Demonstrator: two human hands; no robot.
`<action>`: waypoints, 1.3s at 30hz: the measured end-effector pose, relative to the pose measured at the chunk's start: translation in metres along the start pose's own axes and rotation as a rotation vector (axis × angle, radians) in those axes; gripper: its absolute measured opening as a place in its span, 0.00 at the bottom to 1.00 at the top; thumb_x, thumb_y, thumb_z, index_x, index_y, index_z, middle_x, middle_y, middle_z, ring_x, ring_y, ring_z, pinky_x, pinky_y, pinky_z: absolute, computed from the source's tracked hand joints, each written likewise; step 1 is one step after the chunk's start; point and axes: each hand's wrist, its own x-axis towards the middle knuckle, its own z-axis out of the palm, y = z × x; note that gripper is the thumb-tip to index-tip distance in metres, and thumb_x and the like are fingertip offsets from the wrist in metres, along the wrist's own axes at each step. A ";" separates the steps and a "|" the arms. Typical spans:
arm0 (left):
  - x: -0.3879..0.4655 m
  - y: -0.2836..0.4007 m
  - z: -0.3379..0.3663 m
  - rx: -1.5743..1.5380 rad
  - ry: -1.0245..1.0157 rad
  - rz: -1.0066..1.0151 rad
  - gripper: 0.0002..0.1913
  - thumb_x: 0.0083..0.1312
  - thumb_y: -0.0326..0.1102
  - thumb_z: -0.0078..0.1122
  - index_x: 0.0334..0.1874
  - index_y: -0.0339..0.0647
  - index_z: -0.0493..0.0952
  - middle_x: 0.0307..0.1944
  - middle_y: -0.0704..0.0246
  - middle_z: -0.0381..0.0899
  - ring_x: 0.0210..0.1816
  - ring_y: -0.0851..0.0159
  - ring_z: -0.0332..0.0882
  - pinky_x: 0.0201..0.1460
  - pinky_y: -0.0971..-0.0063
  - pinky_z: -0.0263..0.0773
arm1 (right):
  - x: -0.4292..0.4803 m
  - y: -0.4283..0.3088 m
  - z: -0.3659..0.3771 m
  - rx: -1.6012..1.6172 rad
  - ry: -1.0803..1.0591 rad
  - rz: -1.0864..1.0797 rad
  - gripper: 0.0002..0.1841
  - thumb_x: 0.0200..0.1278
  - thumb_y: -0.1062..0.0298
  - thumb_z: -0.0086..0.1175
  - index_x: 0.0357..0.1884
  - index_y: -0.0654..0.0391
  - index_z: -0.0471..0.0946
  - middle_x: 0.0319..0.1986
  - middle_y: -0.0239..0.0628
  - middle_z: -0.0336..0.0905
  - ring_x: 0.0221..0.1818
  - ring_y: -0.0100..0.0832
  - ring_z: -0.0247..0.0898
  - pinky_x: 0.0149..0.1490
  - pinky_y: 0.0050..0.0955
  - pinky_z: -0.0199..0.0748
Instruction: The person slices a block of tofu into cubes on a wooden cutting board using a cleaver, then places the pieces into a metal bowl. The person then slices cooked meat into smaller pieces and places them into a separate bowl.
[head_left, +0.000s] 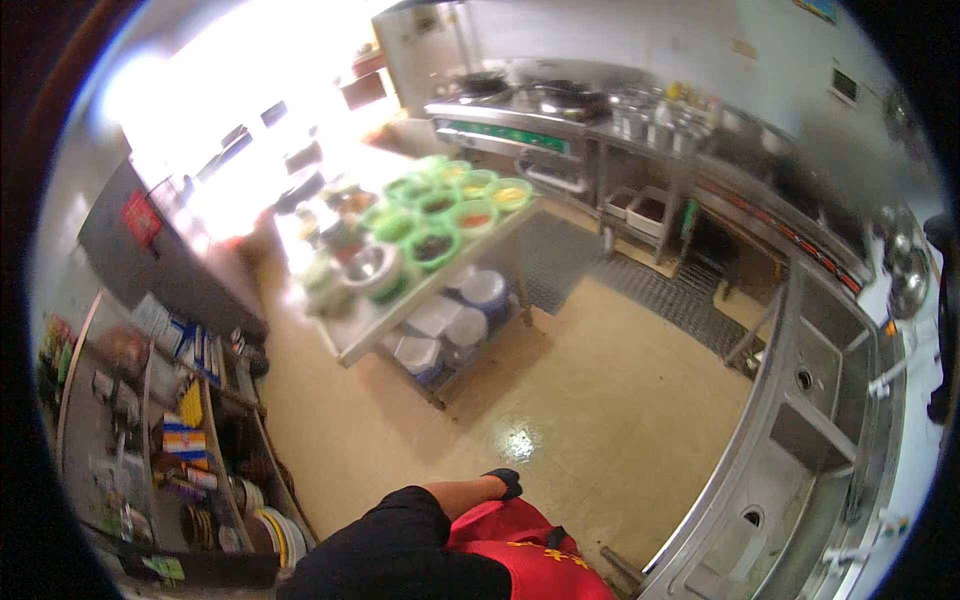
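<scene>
My left forearm reaches from a black sleeve across the front of a red apron (517, 551) bearing yellow writing. My left hand (507, 483), apparently in a black glove, is small and dark beside the apron's upper edge. Its fingers cannot be made out, nor whether they hold anything. My right hand is out of view. Before me stretches a tan floor (645, 375) with a bright reflection. Beyond it stands a table (427, 304) bearing several green bowls (433, 246) of ingredients and a metal bowl (366, 264). White containers (465, 326) are stacked on its lower shelf.
Stainless sinks (776, 517) with taps (840, 555) run along the right. A cooking range (510, 127) and metal counter (637, 139) line the back wall, with dark mats (645, 292) in front. Loaded shelving (214, 420) and a grey cabinet (180, 247) flank the left. Window glare washes out the upper left.
</scene>
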 end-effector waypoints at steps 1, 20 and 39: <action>-0.018 -0.020 0.009 0.029 -0.100 -0.107 0.26 0.65 0.52 0.53 0.49 0.35 0.85 0.52 0.46 0.85 0.58 0.42 0.82 0.63 0.53 0.76 | -0.001 -0.001 0.022 -0.023 -0.056 0.017 0.21 0.78 0.61 0.49 0.65 0.63 0.74 0.54 0.46 0.82 0.49 0.38 0.79 0.54 0.34 0.80; -0.337 -0.264 0.257 -0.674 -0.070 -0.617 0.12 0.65 0.37 0.58 0.48 0.49 0.84 0.47 0.52 0.87 0.46 0.45 0.86 0.48 0.51 0.80 | -0.456 0.116 0.423 -0.884 -1.856 0.254 0.25 0.75 0.54 0.57 0.67 0.57 0.74 0.56 0.38 0.84 0.57 0.38 0.80 0.59 0.43 0.79; -0.405 -0.556 0.278 -0.636 0.243 -0.676 0.17 0.60 0.49 0.66 0.45 0.47 0.84 0.42 0.54 0.88 0.45 0.43 0.86 0.48 0.48 0.81 | -0.791 0.245 0.695 -1.069 -2.126 -0.953 0.21 0.68 0.61 0.67 0.60 0.56 0.83 0.63 0.52 0.76 0.52 0.37 0.83 0.52 0.34 0.84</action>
